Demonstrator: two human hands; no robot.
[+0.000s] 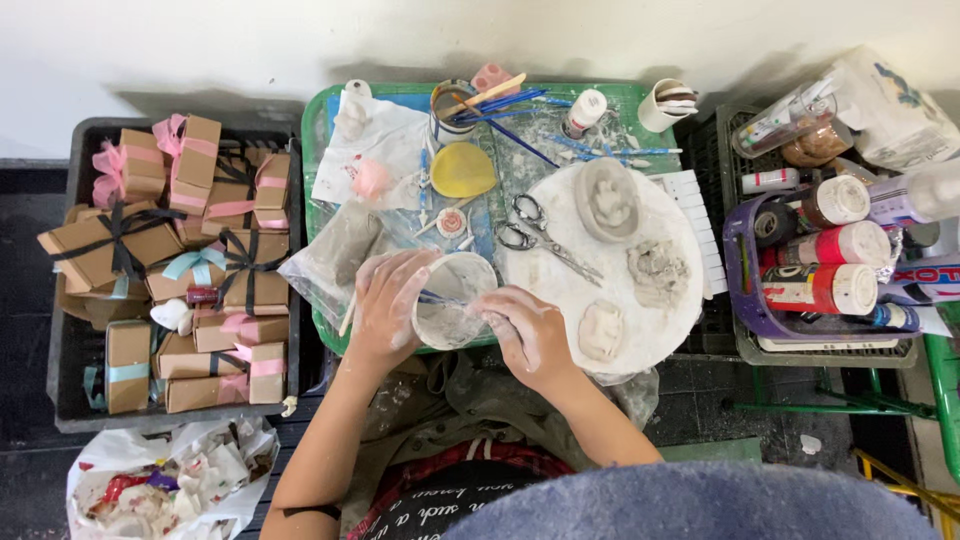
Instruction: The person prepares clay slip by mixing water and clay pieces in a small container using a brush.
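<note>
My left hand (pixel 385 305), dusted with white powder, wraps around the side of a white plaster-smeared cup (pixel 455 300) at the front edge of a green tray (pixel 320 130). My right hand (pixel 528 330) rests at the cup's right rim and holds a thin blue stick (pixel 440 298) that lies across the cup's mouth. A round white board (pixel 560 290) with grey plaster casts (pixel 610 200) lies just to the right, with scissors (pixel 530 235) on it.
A black crate (pixel 75 350) of ribboned brown gift boxes stands at the left. A purple basket (pixel 745 300) of paint bottles is at the right. A brush cup (pixel 450 110), a yellow bowl (pixel 462 170) and a plastic bag (pixel 335 260) sit on the tray. A bag of scraps (pixel 170 485) lies below.
</note>
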